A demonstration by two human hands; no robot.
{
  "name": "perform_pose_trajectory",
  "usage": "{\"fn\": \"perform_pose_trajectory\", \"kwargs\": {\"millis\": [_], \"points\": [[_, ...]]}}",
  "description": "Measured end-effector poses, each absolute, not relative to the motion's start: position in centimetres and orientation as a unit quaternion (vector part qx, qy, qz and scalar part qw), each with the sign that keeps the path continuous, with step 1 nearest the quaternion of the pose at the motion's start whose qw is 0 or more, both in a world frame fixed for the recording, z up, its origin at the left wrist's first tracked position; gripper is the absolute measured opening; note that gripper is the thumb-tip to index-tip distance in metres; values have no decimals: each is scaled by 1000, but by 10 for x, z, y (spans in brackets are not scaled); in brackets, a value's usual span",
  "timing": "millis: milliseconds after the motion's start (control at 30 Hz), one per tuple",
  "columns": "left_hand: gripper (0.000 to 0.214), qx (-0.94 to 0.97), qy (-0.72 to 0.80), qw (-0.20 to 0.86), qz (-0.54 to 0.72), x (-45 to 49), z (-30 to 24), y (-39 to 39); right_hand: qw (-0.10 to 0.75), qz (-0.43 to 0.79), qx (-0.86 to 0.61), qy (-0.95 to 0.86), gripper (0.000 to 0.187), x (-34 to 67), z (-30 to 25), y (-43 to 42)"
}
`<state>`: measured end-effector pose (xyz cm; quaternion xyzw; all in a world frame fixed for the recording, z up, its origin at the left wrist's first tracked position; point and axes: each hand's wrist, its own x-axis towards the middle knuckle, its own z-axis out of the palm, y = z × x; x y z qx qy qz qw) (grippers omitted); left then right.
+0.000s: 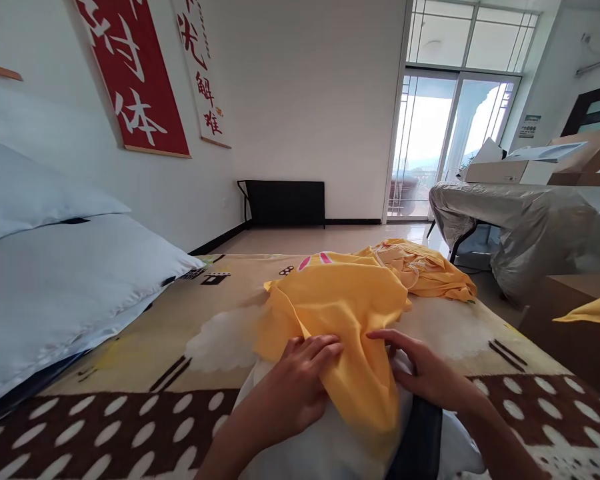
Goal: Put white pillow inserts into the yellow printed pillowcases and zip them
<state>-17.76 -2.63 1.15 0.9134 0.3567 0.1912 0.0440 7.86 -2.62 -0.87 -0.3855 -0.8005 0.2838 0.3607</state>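
A bright yellow piece of fabric (345,293) with a pink-and-white print at its far edge lies rumpled in front of me, draped towards my lap. My left hand (305,377) is on its near left part, fingers bent and closed on a fold. At the right side, my right hand (423,370) touches the cloth with an outstretched index finger, its thumb apart below. Whether the hidden fingers hold any fabric does not show. Just behind is a crumpled yellow heap (420,267) with pale strings.
White pillows (80,280) are stacked at left on the patterned bedspread (145,347). A plastic-covered table (520,207) with boxes stands at right. A cardboard box (570,327) sits beside the bed, with yellow cloth (593,310) above it. A black folded panel (285,202) leans by the wall.
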Motion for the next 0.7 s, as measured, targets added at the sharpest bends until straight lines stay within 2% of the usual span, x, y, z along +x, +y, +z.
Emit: {"fn": "perform_pose_trajectory", "kwargs": {"millis": [167,267,400,467,567,600,700], "points": [[22,903,377,-7,206,-179,16,-27,402,161,-435,-790,26,56,-21,-25],[25,918,325,-40,222,-167,20,-43,436,95,-450,-774,21,51,-26,-30],[24,913,218,-66,337,-155,19,-61,497,64,-404,-766,15,49,-20,-48],[22,885,195,-39,421,-157,18,-64,515,51,-387,-763,21,47,-18,-54],[17,828,188,35,527,-170,21,-65,517,-8,-405,-754,49,46,-19,-51],[17,812,184,53,552,-174,22,-65,505,-34,-416,-755,52,45,-21,-47],[20,767,169,74,614,-185,25,-65,436,-75,-440,-782,45,43,-29,-33]]}}
